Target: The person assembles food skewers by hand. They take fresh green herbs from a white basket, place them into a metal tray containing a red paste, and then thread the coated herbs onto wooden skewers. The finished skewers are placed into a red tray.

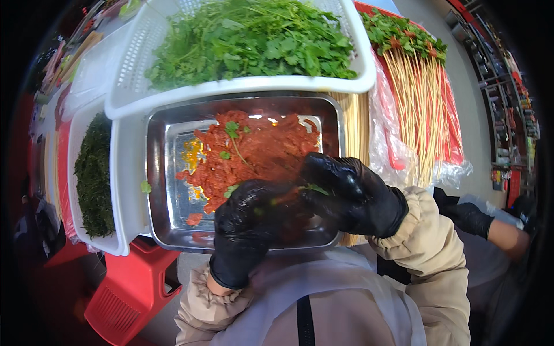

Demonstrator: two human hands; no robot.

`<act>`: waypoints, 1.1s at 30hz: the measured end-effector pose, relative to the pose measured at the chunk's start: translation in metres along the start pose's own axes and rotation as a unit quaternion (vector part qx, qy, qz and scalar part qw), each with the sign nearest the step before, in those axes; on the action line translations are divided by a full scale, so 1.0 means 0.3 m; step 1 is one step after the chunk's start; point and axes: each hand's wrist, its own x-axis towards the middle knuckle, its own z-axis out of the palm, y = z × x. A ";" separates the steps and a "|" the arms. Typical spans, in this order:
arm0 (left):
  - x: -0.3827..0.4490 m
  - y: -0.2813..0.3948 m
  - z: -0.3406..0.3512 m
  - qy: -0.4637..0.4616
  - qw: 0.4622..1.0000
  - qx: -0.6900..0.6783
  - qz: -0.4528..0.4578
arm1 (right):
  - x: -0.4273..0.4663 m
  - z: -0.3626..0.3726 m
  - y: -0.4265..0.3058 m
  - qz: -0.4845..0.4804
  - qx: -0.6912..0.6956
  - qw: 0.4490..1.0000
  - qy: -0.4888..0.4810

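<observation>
Both of my hands wear wet black gloves and are close together over the front right of a steel tray (158,216). My left hand (246,225) has curled fingers around a thin piece of red meat (286,197), blurred and partly hidden. Opposite it, my right hand (357,194) pinches around the same spot, and a green cilantro leaf (317,189) sticks out at its fingers. A heap of red marinated meat (259,147) lies in the tray behind my hands, with a cilantro sprig (233,134) on top. The fingertips are mostly hidden.
A white basket (242,82) of cilantro (259,47) stands behind the tray. At left, a white basket (119,216) holds dark green strands (95,177). Bare sticks (352,125) lie right of the tray, beside filled skewers (415,99). A red stool (130,294) and another person's gloved hand (469,219) flank me.
</observation>
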 end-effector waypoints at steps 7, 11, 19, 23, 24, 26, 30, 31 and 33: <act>-0.021 -0.010 0.041 0.097 0.964 -0.231 -0.091 | -0.157 -0.099 -0.045 0.202 0.007 0.978 0.041; -0.013 -0.019 0.044 0.085 0.957 -0.254 -0.113 | -0.357 -0.094 -0.032 0.457 -0.048 0.883 0.097; -0.020 -0.028 0.054 0.092 0.965 -0.222 -0.102 | -0.520 -0.016 0.061 0.430 -0.268 0.862 0.019; -0.025 -0.031 0.055 0.095 0.959 -0.244 -0.108 | -0.527 0.001 0.076 0.411 -0.304 0.859 0.014; -0.025 -0.031 0.054 0.098 0.956 -0.251 -0.115 | -0.531 0.002 0.078 0.474 -0.228 0.849 0.044; -0.025 -0.034 0.051 0.089 0.956 -0.258 -0.112 | -0.539 0.003 0.086 0.585 -0.050 0.801 0.113; -0.029 -0.039 0.041 0.064 0.955 -0.272 -0.098 | -0.544 0.000 0.102 0.564 -0.105 0.815 0.084; -0.030 -0.041 0.038 0.068 0.952 -0.280 -0.099 | -0.541 -0.003 0.101 0.563 -0.103 0.816 0.084; -0.031 -0.047 0.041 0.088 0.952 -0.283 -0.074 | -0.523 -0.012 0.097 0.577 -0.051 0.809 0.095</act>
